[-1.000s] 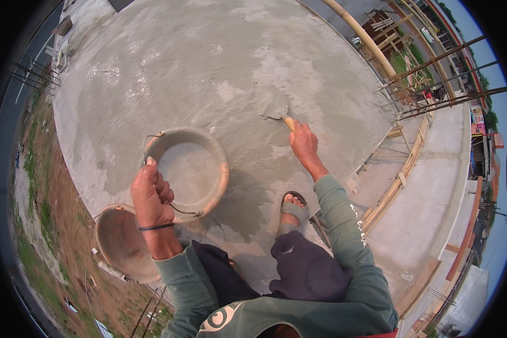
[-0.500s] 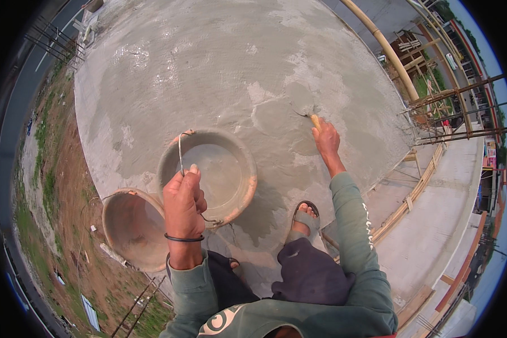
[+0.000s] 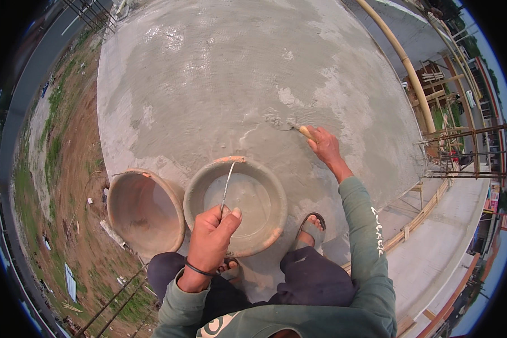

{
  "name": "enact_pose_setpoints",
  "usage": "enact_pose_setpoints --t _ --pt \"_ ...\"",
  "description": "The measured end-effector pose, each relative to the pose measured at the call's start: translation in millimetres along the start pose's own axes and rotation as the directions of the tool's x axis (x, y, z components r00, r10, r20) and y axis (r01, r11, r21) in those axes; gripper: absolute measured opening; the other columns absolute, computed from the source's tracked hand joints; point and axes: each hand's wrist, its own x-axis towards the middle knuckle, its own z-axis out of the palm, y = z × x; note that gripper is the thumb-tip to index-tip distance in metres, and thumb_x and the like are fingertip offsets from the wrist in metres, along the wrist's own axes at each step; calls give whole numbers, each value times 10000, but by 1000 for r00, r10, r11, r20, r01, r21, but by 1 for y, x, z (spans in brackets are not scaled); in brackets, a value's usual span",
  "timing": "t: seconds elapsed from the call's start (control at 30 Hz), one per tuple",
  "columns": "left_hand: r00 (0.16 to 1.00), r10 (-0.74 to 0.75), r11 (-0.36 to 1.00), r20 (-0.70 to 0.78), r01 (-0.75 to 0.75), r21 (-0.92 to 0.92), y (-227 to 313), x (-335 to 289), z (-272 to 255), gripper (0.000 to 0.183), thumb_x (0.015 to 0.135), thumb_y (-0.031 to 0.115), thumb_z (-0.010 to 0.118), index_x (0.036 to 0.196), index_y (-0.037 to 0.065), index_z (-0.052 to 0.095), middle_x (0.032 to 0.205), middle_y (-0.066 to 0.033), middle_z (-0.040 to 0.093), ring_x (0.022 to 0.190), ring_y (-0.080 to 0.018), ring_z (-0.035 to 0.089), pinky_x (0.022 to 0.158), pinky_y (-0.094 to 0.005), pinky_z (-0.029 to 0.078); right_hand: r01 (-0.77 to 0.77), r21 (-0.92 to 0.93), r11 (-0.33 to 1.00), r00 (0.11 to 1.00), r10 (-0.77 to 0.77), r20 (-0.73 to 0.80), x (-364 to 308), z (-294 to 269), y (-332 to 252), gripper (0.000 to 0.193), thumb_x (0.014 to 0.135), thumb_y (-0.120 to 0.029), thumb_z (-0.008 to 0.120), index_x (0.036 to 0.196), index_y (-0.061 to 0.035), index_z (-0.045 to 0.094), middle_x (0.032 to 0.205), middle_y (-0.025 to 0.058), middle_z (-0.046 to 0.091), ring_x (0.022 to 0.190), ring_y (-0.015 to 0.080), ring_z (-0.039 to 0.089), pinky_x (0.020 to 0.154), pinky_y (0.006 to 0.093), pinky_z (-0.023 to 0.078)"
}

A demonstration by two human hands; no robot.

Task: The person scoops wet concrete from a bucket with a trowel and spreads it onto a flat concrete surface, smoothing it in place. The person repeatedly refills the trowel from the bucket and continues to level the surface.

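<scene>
My left hand (image 3: 211,239) is closed around the thin wire handle of a round bucket (image 3: 280,197), which has grey, watery cement in its bottom. Out to the right, my right hand (image 3: 325,147) grips the wooden handle of a trowel (image 3: 305,133). The trowel's blade lies against the wet grey cement (image 3: 219,96) spread over the slab; a small patch of lumpy, wetter mix shows at its tip. Whether the bucket rests on the slab or hangs just above it, I cannot tell.
A second bucket (image 3: 146,211), tilted and mud-stained, is at the slab's left edge. Beyond that edge lies grassy ground (image 3: 53,146) lower down. Bamboo poles (image 3: 403,59) and rusty rebar (image 3: 473,132) border the right side. My sandalled foot (image 3: 311,230) stands behind the wet surface.
The bucket and my left hand now appear farther right and lower in view. The trowel blade has shifted leftward across the cement, and the view itself has turned somewhat.
</scene>
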Motion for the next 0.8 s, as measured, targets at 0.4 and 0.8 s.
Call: enact_pose_setpoints --t 0.4,0.8 --pt "997 50 992 64 -57 115 -24 -30 2 381 931 185 678 657 51 449 586 53 401 588 -40 349 489 -272 303 193 221 956 855 -274 440 -33 -74 10 373 749 -278 797 1086 -131 732 940 82 715 852 299 681 708 411 539" --pt "979 51 998 -199 -44 39 -6 -7 18 334 935 159 671 685 69 467 618 70 418 605 -27 341 509 -246 290 451 271 850 776 -524 352 142 8 -30 334 776 -334 762 1049 -143 745 858 103 715 798 316 688 677 441 534"
